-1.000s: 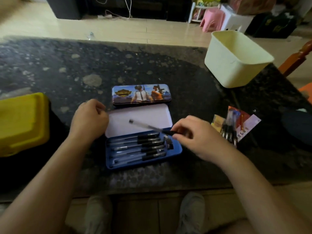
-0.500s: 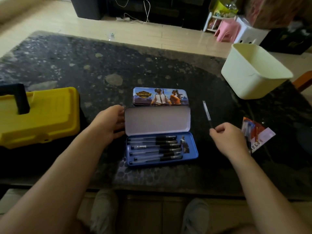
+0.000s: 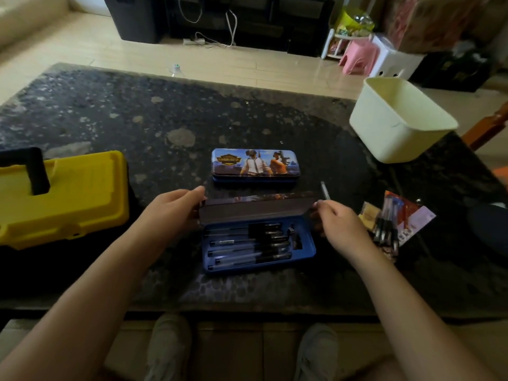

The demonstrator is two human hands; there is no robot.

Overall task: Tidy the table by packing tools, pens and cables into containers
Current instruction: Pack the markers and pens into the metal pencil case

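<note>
Mostly hidden: pen (image 3: 325, 191) in right hand (image 3: 341, 229); lid (image 3: 258, 213) half-raised.

Toward the front edge of the tabletop (image 3: 137, 111), at its middle: open pencil case (image 3: 258, 270), pens (image 3: 247, 246) side by side in its tray. Just behind: closed pencil case (image 3: 255, 166). By the left edge: toolbox (image 3: 68, 199). At the far right corner: tub (image 3: 398, 125). Right of the open case: pen packet (image 3: 395, 221).

Blue pencil case (image 3: 258, 266), yellow toolbox (image 3: 79, 196)
</note>
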